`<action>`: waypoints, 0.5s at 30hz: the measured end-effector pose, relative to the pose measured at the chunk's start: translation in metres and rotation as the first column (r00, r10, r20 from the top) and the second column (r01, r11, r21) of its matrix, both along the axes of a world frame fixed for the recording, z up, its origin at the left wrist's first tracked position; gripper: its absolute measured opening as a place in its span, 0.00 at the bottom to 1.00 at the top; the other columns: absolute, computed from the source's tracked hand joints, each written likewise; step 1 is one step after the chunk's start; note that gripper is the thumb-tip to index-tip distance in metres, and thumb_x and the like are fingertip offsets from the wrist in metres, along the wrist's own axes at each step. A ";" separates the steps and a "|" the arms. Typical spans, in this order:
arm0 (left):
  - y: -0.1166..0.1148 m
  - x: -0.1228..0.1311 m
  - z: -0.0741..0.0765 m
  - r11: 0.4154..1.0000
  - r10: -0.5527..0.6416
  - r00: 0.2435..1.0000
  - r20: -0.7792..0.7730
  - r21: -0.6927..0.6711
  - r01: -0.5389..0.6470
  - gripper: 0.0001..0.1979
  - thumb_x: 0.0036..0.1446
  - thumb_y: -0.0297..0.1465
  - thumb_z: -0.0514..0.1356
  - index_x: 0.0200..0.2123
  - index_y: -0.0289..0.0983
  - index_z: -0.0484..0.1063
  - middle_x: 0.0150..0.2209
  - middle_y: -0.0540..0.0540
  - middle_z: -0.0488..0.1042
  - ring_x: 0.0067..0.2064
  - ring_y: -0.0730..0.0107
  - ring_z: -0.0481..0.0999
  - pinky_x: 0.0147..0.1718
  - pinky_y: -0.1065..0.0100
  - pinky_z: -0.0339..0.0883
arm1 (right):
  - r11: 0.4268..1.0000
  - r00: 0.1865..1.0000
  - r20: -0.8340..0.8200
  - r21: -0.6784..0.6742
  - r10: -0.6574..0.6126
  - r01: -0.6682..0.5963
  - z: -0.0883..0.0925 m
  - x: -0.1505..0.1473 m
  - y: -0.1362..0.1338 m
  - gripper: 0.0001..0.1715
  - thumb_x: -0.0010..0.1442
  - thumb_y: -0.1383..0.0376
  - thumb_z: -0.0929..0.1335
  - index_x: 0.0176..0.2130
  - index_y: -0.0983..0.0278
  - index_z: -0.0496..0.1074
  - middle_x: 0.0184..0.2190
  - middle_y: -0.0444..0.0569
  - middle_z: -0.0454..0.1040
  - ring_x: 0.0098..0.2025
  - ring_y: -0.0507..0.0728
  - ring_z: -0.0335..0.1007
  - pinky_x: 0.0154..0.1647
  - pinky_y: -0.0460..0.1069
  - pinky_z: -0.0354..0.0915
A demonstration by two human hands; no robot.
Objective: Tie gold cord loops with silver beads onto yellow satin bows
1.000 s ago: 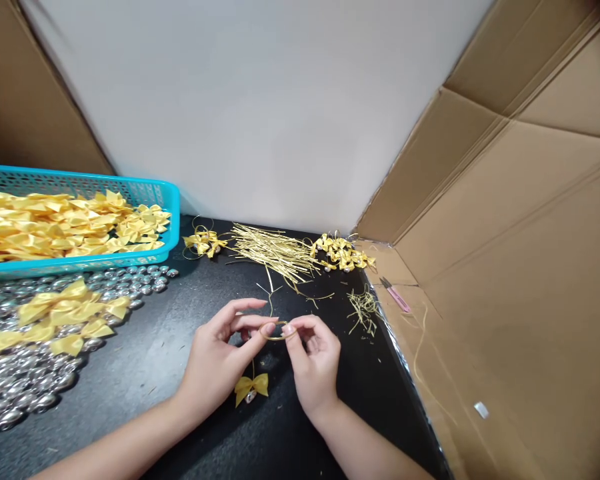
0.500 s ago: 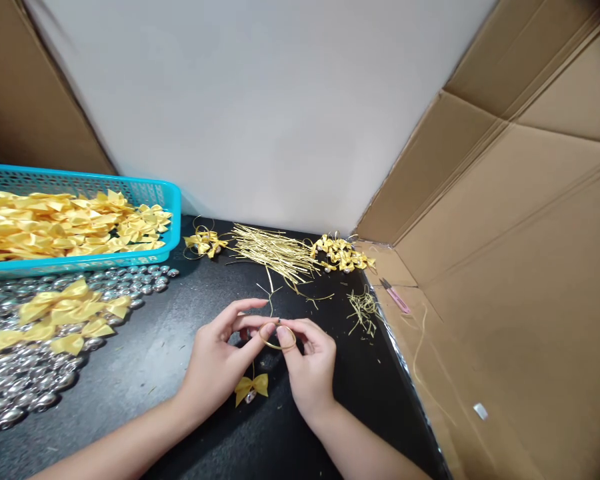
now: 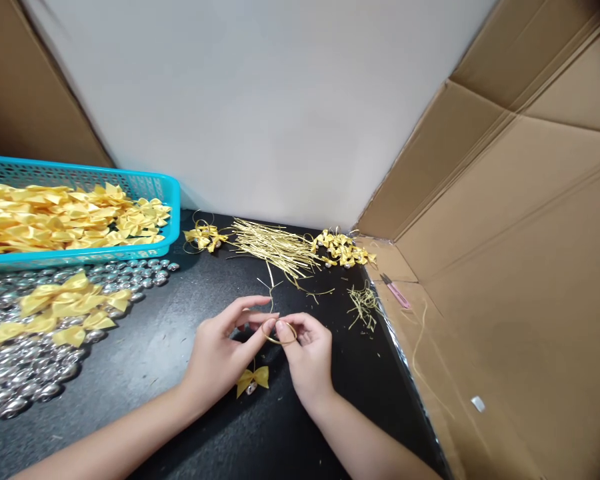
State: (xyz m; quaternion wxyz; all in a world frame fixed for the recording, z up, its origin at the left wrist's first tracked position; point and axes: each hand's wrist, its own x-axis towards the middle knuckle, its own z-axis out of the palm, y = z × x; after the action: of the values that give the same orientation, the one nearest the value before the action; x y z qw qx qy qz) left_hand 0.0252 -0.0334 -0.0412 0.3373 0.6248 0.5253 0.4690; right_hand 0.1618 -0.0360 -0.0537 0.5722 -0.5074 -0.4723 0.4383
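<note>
My left hand (image 3: pixel 230 347) and my right hand (image 3: pixel 307 357) meet over the black table, thumbs and fingertips pinched together. Between them they hold a thin gold cord (image 3: pixel 279 342) bent into a loop. Its pinched part is hidden by the fingertips. Below my left hand a yellow bow (image 3: pixel 253 379) with a small silver bead at its middle hangs or lies at the end of a strand; I cannot tell which. Beyond my fingers spreads a bundle of cut gold cords (image 3: pixel 275 247).
Left stands a blue basket (image 3: pixel 173 213) of yellow bows, with silver beads (image 3: pixel 35 373) and loose bows (image 3: pixel 70 300) before it. Beaded bows lie in a left cluster (image 3: pixel 205 237) and a right cluster (image 3: pixel 343 249). Cord scraps (image 3: pixel 364 305) and pink snips (image 3: pixel 396 291) lie right, beside cardboard walls (image 3: pixel 520 267).
Both hands stay together on the cord, with small finger shifts. The loop has tilted and looks flatter, and my right hand has turned slightly. The whole view has shifted a little.
</note>
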 end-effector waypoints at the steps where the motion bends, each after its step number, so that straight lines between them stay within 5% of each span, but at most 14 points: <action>1: 0.001 0.000 0.001 1.000 -0.005 1.000 -0.008 -0.006 0.004 0.13 0.56 0.36 0.62 0.45 0.40 0.71 0.33 0.47 0.85 0.37 0.60 0.84 0.40 0.65 0.75 | 1.000 1.000 -0.029 -0.024 0.006 -0.006 0.000 0.000 0.001 0.08 0.52 0.62 0.72 0.28 0.65 0.75 0.25 0.48 0.78 0.28 0.55 0.73 0.31 0.48 0.69; 7: 0.023 -0.018 0.025 0.980 -0.191 0.949 -0.251 -0.100 0.171 0.18 0.49 0.36 0.65 0.45 0.41 0.75 0.35 0.48 0.84 0.35 0.60 0.82 0.33 0.68 0.71 | 0.984 0.993 -0.115 -0.171 0.024 -0.043 -0.001 0.004 0.011 0.11 0.47 0.60 0.73 0.24 0.66 0.73 0.18 0.43 0.72 0.21 0.50 0.65 0.24 0.45 0.63; 10: 0.030 -0.035 0.035 0.941 -0.319 0.858 -0.403 -0.240 0.238 0.08 0.45 0.37 0.66 0.30 0.42 0.78 0.22 0.51 0.79 0.23 0.65 0.77 0.21 0.71 0.62 | 0.973 0.995 -0.072 -0.213 0.074 -0.088 -0.002 0.009 0.015 0.10 0.48 0.61 0.72 0.24 0.66 0.74 0.16 0.42 0.70 0.19 0.50 0.63 0.22 0.45 0.61; 15: 0.014 -0.041 0.020 0.926 -0.361 0.805 -0.470 -0.286 0.248 0.03 0.47 0.33 0.64 0.26 0.42 0.78 0.24 0.50 0.76 0.25 0.66 0.74 0.23 0.72 0.61 | 0.952 0.977 0.028 -0.231 0.213 -0.201 0.002 0.015 0.013 0.04 0.45 0.67 0.72 0.21 0.64 0.77 0.22 0.45 0.76 0.26 0.53 0.69 0.28 0.47 0.64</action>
State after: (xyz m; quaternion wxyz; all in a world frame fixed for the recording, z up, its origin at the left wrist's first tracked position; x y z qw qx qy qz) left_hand -0.0162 -0.0194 -0.0208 0.3199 0.7643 0.5347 0.1659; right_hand 0.1765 -0.0232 -0.0512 0.4490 -0.5285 -0.4845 0.5333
